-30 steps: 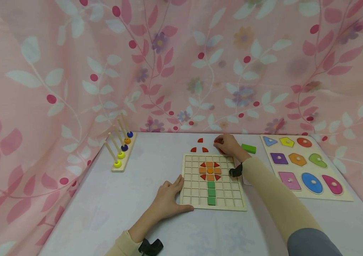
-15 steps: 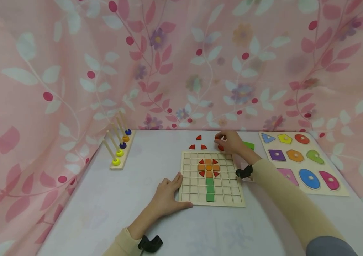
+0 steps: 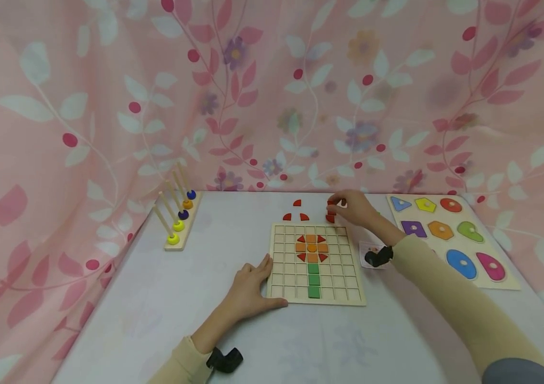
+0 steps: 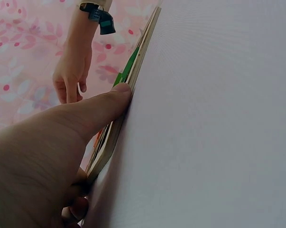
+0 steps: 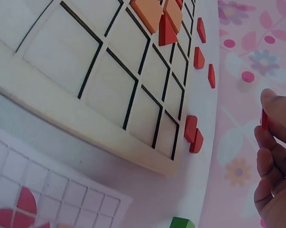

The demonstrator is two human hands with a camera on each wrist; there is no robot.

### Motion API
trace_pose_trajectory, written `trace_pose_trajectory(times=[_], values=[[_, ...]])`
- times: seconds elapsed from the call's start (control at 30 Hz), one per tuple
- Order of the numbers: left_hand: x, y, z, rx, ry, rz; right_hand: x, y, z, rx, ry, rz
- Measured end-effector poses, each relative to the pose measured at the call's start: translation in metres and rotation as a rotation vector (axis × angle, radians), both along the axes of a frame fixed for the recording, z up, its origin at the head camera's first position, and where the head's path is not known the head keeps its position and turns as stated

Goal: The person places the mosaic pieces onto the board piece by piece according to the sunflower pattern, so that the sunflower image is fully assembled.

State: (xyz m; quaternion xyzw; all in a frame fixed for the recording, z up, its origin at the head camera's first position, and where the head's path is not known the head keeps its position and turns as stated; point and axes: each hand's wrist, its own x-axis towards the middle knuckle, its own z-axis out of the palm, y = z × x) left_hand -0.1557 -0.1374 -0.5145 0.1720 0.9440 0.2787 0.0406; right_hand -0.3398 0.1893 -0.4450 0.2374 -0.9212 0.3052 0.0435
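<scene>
A wooden grid board (image 3: 291, 290) lies on the table, bearing orange squares, an orange round piece (image 3: 312, 248), red triangles and a column of green squares (image 3: 313, 280). My left hand (image 3: 247, 290) rests at its front left corner, thumb (image 4: 107, 102) along the front edge, other fingers at the left side. Beyond the back right corner, my right hand (image 3: 356, 208) pinches a small red piece (image 5: 264, 119) between thumb and forefinger, raised off the table. Below that hand lie two red pieces (image 5: 190, 128). Three red quarter-round pieces (image 3: 287, 217) lie behind the board.
A peg stand (image 3: 186, 224) with coloured rings stands at the left. On the right lies a shape puzzle board (image 3: 437, 216). A printed card (image 5: 81, 190) lies beside the grid board, and a green block (image 5: 182, 222) is partly in view. A floral curtain (image 3: 272, 96) hangs behind.
My right hand has shifted slightly right and lifted with the red piece, uncovering red pieces beneath and more of the printed card. My left hand stays at the board's corner.
</scene>
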Motion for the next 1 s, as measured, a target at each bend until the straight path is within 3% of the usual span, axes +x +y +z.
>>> trace_pose_trajectory(times=[0.13, 0.27, 0.63, 0.83, 1.0], values=[[-0.001, -0.001, 0.000, -0.003, 0.008, -0.004, 0.001, -0.006, -0.002, -0.014, 0.019, 0.015], [-0.002, -0.001, 0.000, -0.011, 0.002, 0.000, 0.012, -0.014, 0.000, -0.027, -0.001, 0.009], [0.001, 0.000, 0.002, -0.001, -0.017, 0.006, 0.081, -0.022, -0.007, -0.055, -0.030, 0.064], [-0.001, 0.000, 0.002, -0.017, -0.007, 0.011, 0.110, -0.017, -0.014, -0.082, -0.094, 0.050], [-0.001, 0.001, 0.001, -0.025, -0.001, 0.006, 0.130, -0.013, -0.020, -0.075, -0.134, 0.094]])
